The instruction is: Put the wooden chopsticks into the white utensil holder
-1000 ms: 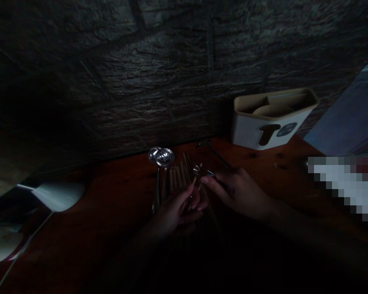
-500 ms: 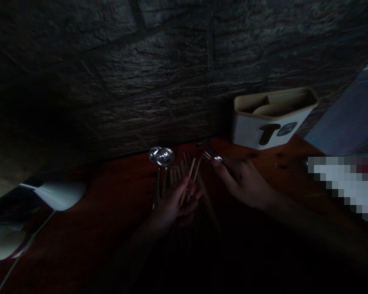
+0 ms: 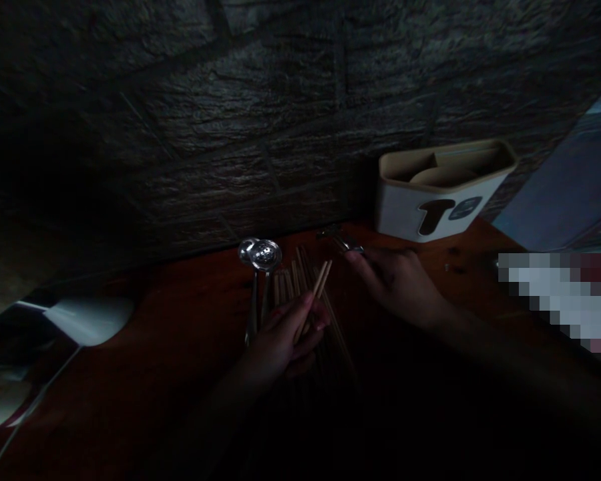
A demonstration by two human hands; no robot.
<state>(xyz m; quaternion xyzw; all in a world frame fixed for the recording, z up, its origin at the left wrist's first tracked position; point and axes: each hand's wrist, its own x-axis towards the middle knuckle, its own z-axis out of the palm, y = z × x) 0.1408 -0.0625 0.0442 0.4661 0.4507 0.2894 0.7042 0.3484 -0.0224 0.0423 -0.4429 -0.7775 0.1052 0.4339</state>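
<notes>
My left hand (image 3: pixel 288 334) is closed around a pair of chopsticks (image 3: pixel 322 279), whose tips point up and away from me. Beneath and beside it, several loose chopsticks (image 3: pixel 338 327) lie on the wooden table (image 3: pixel 180 314). Just left of them rest two metal ladles, one of them a slotted ladle (image 3: pixel 265 255) with holes in its bowl. My right hand (image 3: pixel 398 280) grips a metal fork (image 3: pixel 348 246), held low over the table near the wall. Other dark cutlery (image 3: pixel 329 231) lies by the fork's tines, too dim to make out fully.
A white utensil holder (image 3: pixel 405 217) with a tan rim and inner dividers stands against the stone wall (image 3: pixel 290 127) at the right. A white lamp-like object (image 3: pixel 93 321) and a pale bowl-like thing (image 3: pixel 0 401) are at the left. The near area is very dark.
In my left hand the two chopsticks have come together, their tips now side by side. My right hand has turned the fork slightly, so its tines show less. The view has shifted a little.
</notes>
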